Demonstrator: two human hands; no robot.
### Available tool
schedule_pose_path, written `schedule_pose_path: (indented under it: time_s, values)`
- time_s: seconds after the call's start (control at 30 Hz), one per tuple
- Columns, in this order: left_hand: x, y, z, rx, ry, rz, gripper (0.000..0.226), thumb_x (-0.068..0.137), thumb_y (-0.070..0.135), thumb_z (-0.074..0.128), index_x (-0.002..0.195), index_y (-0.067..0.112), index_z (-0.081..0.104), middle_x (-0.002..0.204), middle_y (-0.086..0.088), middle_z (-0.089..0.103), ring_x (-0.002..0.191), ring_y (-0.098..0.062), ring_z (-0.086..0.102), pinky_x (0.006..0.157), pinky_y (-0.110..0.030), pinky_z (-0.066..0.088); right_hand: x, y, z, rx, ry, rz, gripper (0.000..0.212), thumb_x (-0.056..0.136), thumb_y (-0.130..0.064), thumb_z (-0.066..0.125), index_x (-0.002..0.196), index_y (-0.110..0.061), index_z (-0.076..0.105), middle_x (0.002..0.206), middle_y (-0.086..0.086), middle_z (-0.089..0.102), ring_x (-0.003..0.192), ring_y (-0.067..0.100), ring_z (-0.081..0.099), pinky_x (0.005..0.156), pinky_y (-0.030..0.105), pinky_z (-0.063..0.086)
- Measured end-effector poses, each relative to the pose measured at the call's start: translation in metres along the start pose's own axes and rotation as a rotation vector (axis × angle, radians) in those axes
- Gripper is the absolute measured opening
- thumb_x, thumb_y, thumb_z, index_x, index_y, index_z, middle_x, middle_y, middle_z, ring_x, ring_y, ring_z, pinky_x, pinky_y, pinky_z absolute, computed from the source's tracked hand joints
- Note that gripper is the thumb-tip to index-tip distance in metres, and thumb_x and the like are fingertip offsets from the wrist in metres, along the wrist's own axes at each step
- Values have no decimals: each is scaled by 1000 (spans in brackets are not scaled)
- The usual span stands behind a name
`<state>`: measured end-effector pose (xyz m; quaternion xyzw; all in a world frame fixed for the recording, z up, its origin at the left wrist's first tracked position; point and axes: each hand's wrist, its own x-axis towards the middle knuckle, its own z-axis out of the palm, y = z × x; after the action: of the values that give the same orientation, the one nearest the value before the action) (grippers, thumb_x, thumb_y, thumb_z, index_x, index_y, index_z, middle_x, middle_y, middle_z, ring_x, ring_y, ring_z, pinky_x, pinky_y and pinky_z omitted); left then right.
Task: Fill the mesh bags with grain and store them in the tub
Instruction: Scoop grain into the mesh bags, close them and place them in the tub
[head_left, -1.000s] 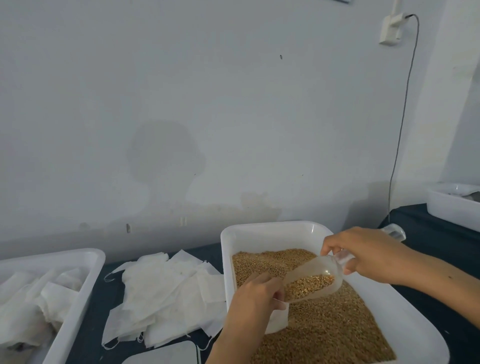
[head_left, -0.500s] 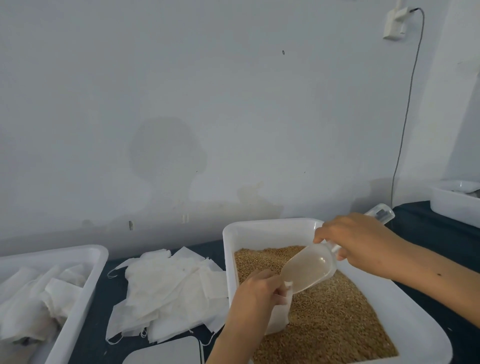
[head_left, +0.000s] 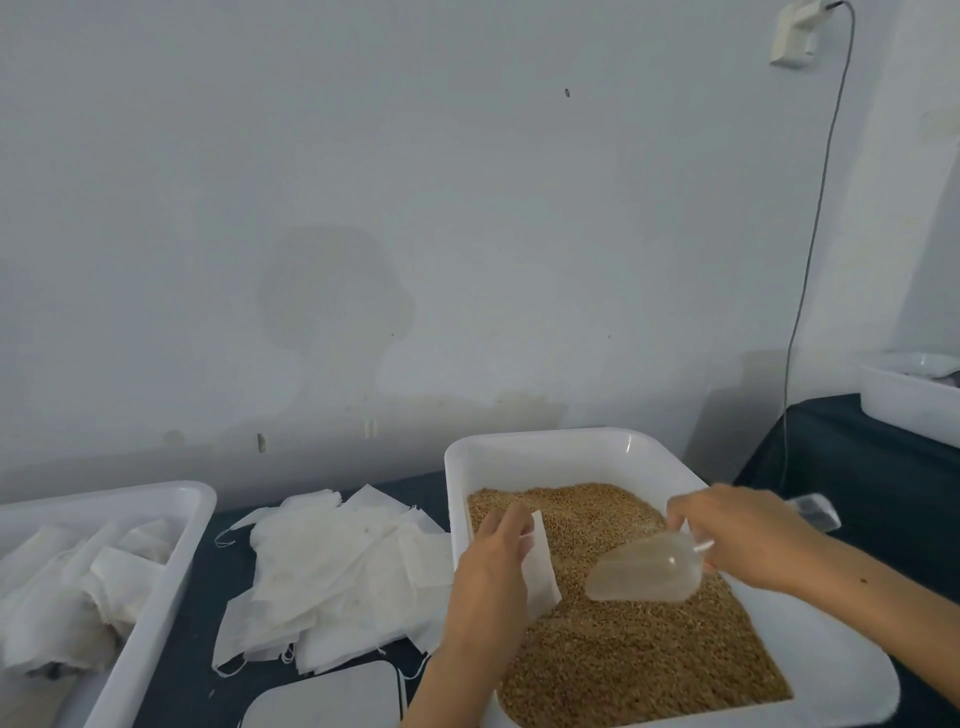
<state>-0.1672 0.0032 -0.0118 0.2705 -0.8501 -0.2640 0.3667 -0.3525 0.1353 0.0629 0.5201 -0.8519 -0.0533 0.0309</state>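
The scoop (head_left: 644, 569), which half a second ago was tipped at the mouth of the mesh bag (head_left: 540, 566), has swung away to the right and now hangs empty above the grain (head_left: 639, 654), its handle clenched in the right hand (head_left: 748, 540). The left hand (head_left: 493, 566) has drawn back too and grasps the bag at the left edge of the grain bin (head_left: 545, 447). Spare bags (head_left: 332, 577) lie heaped on the dark tabletop (head_left: 192, 675) between that bin and the storage tub (head_left: 156, 613) at its left edge (filled bags already inside). A white lid (head_left: 327, 699) sits at the near edge. Behind, a stained grey wall (head_left: 415, 208) carries a socket (head_left: 792, 34) and its cable (head_left: 810, 249).
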Motion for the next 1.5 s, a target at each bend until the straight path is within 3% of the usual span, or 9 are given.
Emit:
schedule_pose_path:
  time_s: [0.27, 0.47, 0.63, 0.73, 0.83, 0.97, 1.23, 1.33, 1.5]
  values:
    - [3, -7, -2, -176, 26, -119, 32, 100, 11, 35, 81, 36, 34, 64, 4, 46, 57, -11, 43, 51, -18, 30, 12, -20, 63, 165, -24, -42, 25, 88, -16, 61, 112, -23, 58, 107, -8, 60, 93, 5, 57, 71, 14, 45]
    - [5, -3, -11, -397, 72, -235, 26, 100, 9, 38, 83, 28, 44, 78, 0, 59, 73, -16, 55, 65, -30, 48, 18, -28, 74, 244, 9, -75, 26, 93, -16, 54, 117, -24, 56, 99, -11, 57, 89, 4, 53, 67, 13, 40]
    - [4, 6, -32, -630, 184, -208, 19, 93, 4, 52, 77, 13, 54, 78, -7, 61, 75, -21, 57, 64, -36, 48, 13, -42, 64, 288, -14, -118, 45, 90, -8, 50, 131, -27, 46, 128, -9, 51, 112, 8, 50, 94, 26, 45]
    - [1, 10, -56, -605, 205, -58, 16, 90, 6, 59, 77, 15, 62, 74, 3, 65, 70, -9, 60, 64, -26, 50, 3, -63, 38, 675, 36, -191, 34, 95, -18, 48, 125, -34, 50, 128, -20, 51, 117, -3, 47, 99, 18, 40]
    - [-3, 13, -83, -541, 164, 44, 19, 90, 5, 59, 77, 18, 63, 73, 7, 64, 66, -5, 57, 62, -19, 45, -14, -99, 7, 1283, -60, -258, 31, 82, -42, 56, 113, -37, 59, 112, -21, 66, 102, -3, 61, 80, 15, 50]
    - [-23, 12, -113, -383, 124, 127, 23, 92, 13, 54, 74, 27, 55, 71, 15, 57, 67, -4, 50, 62, -17, 38, -26, -148, -4, 1539, -118, -336, 34, 77, -24, 67, 110, -16, 64, 103, -1, 72, 95, 11, 68, 75, 22, 55]
    - [-91, -36, -137, -466, 223, -121, 23, 90, 21, 62, 109, 24, 49, 109, 9, 58, 91, -3, 60, 75, -18, 50, -39, -229, 22, 1445, 93, -272, 9, 88, -15, 65, 92, -12, 72, 87, 0, 74, 82, 13, 70, 71, 29, 58]
    - [-116, -61, -136, -375, 180, -325, 23, 82, 19, 70, 99, 13, 55, 92, -11, 65, 81, -23, 65, 71, -38, 55, -37, -248, 36, 1323, 147, -286, 15, 86, -16, 66, 87, -2, 72, 85, 10, 72, 81, 22, 68, 73, 34, 53]
    - [-137, -87, -134, -256, 204, -395, 9, 84, 11, 68, 80, 15, 62, 72, -2, 68, 69, -14, 65, 62, -23, 52, -31, -266, 62, 1193, 185, -264, 28, 86, -16, 66, 71, 6, 58, 71, 20, 62, 66, 27, 57, 64, 38, 46]
